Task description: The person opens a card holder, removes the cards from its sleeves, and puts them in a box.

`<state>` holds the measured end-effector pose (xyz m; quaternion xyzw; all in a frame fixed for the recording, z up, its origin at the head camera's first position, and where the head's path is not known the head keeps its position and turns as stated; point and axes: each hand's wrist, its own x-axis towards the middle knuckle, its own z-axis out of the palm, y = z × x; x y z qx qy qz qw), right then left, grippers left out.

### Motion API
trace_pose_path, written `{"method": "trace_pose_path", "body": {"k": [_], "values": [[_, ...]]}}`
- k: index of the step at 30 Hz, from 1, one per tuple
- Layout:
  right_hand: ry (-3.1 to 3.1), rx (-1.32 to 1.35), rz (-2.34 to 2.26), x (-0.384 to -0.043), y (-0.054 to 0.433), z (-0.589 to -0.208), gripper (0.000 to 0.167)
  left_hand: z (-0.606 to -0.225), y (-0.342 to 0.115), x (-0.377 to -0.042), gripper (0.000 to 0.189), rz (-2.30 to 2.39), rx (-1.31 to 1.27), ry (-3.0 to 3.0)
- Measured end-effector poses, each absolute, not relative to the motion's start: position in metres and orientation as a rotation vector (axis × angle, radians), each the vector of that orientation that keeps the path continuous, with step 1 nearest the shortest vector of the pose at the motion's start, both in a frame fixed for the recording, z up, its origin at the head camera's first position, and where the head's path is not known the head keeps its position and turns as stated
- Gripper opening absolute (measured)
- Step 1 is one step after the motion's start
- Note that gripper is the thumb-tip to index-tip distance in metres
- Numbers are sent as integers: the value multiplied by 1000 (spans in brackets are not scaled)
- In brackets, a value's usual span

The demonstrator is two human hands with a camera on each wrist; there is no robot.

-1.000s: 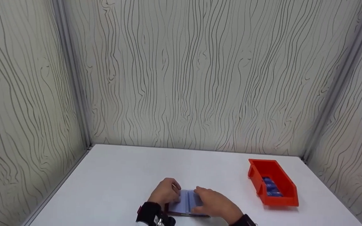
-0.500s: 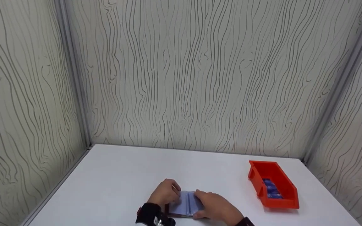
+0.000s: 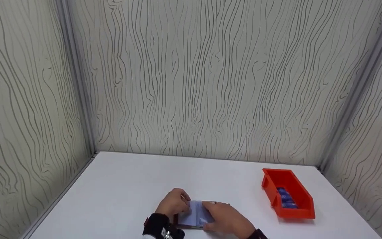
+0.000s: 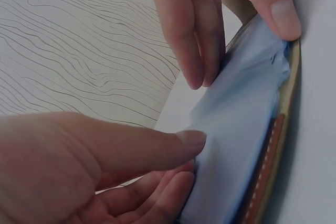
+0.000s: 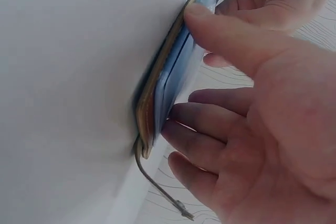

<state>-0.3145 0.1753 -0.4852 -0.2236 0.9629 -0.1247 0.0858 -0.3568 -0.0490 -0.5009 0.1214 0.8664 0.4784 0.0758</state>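
Observation:
A leather card holder with white stitching and a snap strap lies spread on the table, its clear bluish plastic sleeves [image 3: 188,219] facing up. At its left side my left hand [image 3: 173,204] pinches the sleeves, thumb on top and fingers curled at the edge in the left wrist view. My right hand [image 3: 229,219] spans the right half. Its thumb [image 4: 283,19] presses the near edge while the fingers touch the far edge of the sleeves. In the right wrist view the strap [image 5: 163,192] hangs out past the brown cover [image 5: 148,116]. My right hand hides part of the right half.
On the right of the white table [image 3: 128,179] stands a red open-front bin [image 3: 302,214] with several blue packets [image 3: 285,199] inside. Wood-grain patterned panels [image 3: 191,83] enclose the back and both sides. A black wrist strap with a camera [image 3: 158,225] sits on my left wrist.
My right hand has closed in on the right half and drawn its sleeves slightly left, so dark cover shows at the far edge. My left hand has stayed in place.

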Motion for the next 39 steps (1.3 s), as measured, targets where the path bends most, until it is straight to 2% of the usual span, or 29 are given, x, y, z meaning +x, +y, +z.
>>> {"method": "trace_pose_path", "body": {"k": [5, 12, 19, 22, 28, 36, 39], "values": [[2815, -704, -396, -314, 180, -479, 68, -501, -49, -358, 27, 1426, 354, 2605], [2878, -851, -515, -316, 192, -470, 53, -505, -51, -359, 26, 1433, 401, 2589], [2838, -649, -543, -321, 195, -473, 75, -500, -50, -355, 27, 1439, 369, 2611], [2838, -572, -494, -323, 192, -479, 79, -500, -49, -356, 26, 1418, 352, 2621], [2840, -488, -434, -321, 186, -483, 76, -499, -47, -357, 25, 1410, 331, 2614], [2796, -616, -471, -322, 191, -478, 73, -501, -49, -357, 27, 1440, 362, 2603], [2832, -665, -515, -323, 193, -475, 65, -501, -49, -357, 27, 1440, 387, 2604]]}}
